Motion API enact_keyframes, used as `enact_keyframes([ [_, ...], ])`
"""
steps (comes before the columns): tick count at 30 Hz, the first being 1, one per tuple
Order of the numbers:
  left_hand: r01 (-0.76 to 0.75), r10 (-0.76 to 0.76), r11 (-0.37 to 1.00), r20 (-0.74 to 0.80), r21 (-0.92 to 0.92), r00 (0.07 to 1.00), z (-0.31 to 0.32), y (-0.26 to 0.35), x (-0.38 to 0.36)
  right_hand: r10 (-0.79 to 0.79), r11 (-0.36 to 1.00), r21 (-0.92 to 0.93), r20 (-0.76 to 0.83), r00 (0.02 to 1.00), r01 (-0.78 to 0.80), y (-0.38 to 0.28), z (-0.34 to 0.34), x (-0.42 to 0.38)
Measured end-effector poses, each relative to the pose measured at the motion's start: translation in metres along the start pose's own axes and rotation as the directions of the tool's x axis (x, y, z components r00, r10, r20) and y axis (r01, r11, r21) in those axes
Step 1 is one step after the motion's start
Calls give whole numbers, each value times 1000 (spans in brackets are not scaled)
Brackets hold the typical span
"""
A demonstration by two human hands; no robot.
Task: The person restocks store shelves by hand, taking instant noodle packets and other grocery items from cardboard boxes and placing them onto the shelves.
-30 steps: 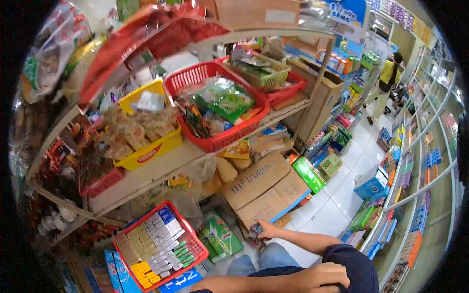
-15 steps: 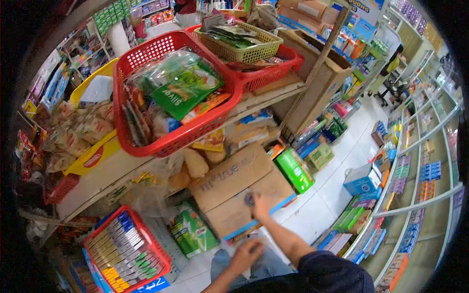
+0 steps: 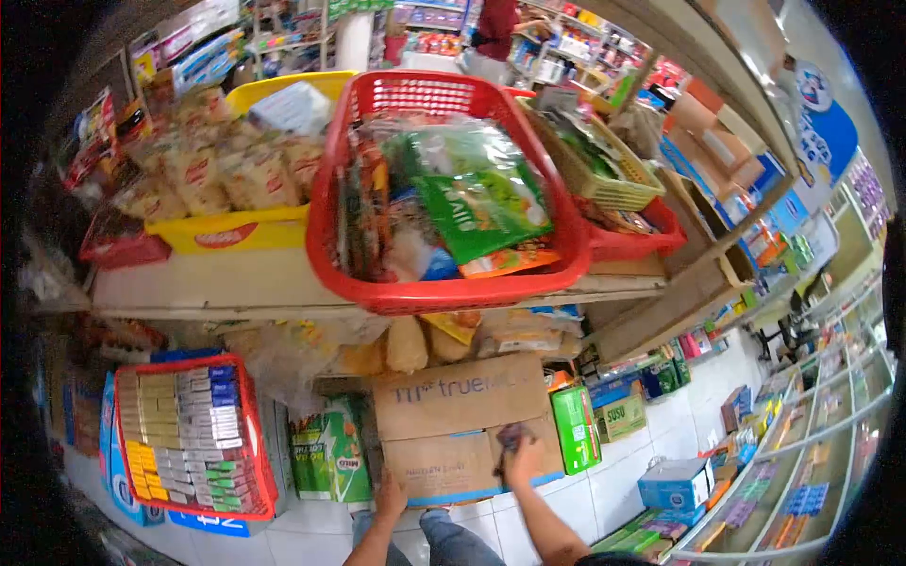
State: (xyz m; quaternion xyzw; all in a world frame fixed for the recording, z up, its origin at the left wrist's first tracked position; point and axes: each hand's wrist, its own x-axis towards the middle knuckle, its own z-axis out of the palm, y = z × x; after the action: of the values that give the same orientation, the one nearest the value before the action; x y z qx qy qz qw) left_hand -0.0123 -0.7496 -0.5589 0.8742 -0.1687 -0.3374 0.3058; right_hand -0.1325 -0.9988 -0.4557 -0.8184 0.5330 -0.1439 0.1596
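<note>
A brown cardboard carton (image 3: 425, 426) with printed lettering and a blue lower edge stands in front of me below the shelf. My left hand (image 3: 389, 495) is against its front left corner, fingers extended along the cardboard. Over the right half of the carton top, my right hand (image 3: 521, 462) is closed around a small dark bundle (image 3: 512, 436), close to the cardboard. Its exact kind I cannot tell. A green carton (image 3: 330, 448) is left of the box, and a bright green pack (image 3: 574, 429) adjoins its right side.
A red basket (image 3: 453, 300) of packets stands on the shelf above, beside a yellow tray (image 3: 264, 231) of bagged food. Small boxes fill another red basket (image 3: 269, 472) low on the left. Glass display shelves (image 3: 802, 462) curve along the right. A person (image 3: 494, 33) stands far back.
My view has turned, levelling the shelf. My left hand has moved from in front of my legs to the carton's left corner. My right hand still holds the dark bundle over the carton.
</note>
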Motion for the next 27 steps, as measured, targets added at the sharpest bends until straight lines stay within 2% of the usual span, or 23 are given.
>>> enact_keyframes([
  [1, -18, 18, 1000, -23, 11, 1000, -20, 27, -12, -26, 999, -32, -2, 1000, 26, -21, 23, -18],
  [2, 0, 0, 1000, -45, 6, 999, -19, 20, -10, -81, 996, -19, 263, 961, 89, -57, 18, -34],
  [3, -46, 49, 998, -65, 34, 997, -16, 12, -5, -157, 985, -30, 260, 953, 171, -46, 87, -65],
  [4, -93, 98, 994, -77, 65, 992, -13, 4, -1, -346, 938, 87, 256, 903, 335, -78, 84, -84],
  [5, -78, 84, 995, -84, 66, 993, -11, -3, 4, -338, 940, 166, 314, 887, 299, -73, 134, -104],
  [6, -124, 132, 989, -111, 77, 985, -9, -9, 8, -345, 937, 173, 323, 881, 304, -80, 127, -105],
  [8, -162, 173, 983, -139, 87, 975, -13, -14, 7, -613, 763, 49, 373, 697, 644, -97, 87, -93],
  [9, -49, 46, 994, 29, 99, 999, -19, -7, 10, -476, 873, 78, 346, 809, 481, -71, 100, -81],
  [10, 60, -84, 990, 195, 126, 977, -26, 3, 13, -467, 860, 16, 431, 772, 511, -44, 84, -55],
  [11, 81, -69, 995, 195, -54, 978, -47, 29, 2, -453, 876, -42, 277, 847, 481, -11, 70, -33],
  [12, 74, -62, 996, 197, -52, 979, -39, 30, -3, -331, 894, -192, 326, 885, 405, -11, 20, -10],
  [13, -164, 170, 984, -85, 69, 982, -29, 28, -5, -253, 955, -127, 116, 960, 267, 46, 36, 13],
  [14, -347, 415, 905, -331, 247, 847, -28, 26, -2, -128, 985, -105, 107, 986, 139, 0, -33, 24],
  [15, -398, 452, 872, -157, 284, 878, -35, 25, -5, -156, 981, -115, -7, 988, 155, 17, -29, 37],
  [16, -396, 453, 871, -159, 291, 877, -40, 23, -3, -182, 977, -131, -111, 977, 167, 32, -24, 44],
  [17, -456, 521, 803, -79, 384, 850, -42, 21, 0, -180, 978, -129, -108, 978, 166, 21, -19, 39],
  [18, -516, 577, 722, 9, 462, 817, -40, 20, 1, -84, 994, -88, -176, 981, 69, 6, -10, 30],
  [19, -518, 578, 723, 11, 458, 816, -39, 17, 4, 15, 999, -42, -241, 970, -26, -12, -1, 20],
  [20, -515, 537, 719, 98, 467, 838, -39, 12, 8, 116, 980, 172, -110, 987, -95, -33, 11, 5],
  [21, -511, 487, 713, 186, 480, 853, -38, 7, 12, -5, 992, 126, 125, 992, -11, -65, 5, -13],
  [22, -511, 484, 710, 191, 485, 854, -39, 6, 16, -37, 999, 35, 172, 984, 31, -57, 56, -38],
  [25, -486, 465, 778, 155, 398, 872, -38, -9, 20, -367, 911, 278, 216, 905, 303, -108, 101, -98],
  [27, -465, 434, 718, 190, 517, 881, -35, -22, 28, -476, 875, 281, 346, 809, 395, -108, 115, -105],
])
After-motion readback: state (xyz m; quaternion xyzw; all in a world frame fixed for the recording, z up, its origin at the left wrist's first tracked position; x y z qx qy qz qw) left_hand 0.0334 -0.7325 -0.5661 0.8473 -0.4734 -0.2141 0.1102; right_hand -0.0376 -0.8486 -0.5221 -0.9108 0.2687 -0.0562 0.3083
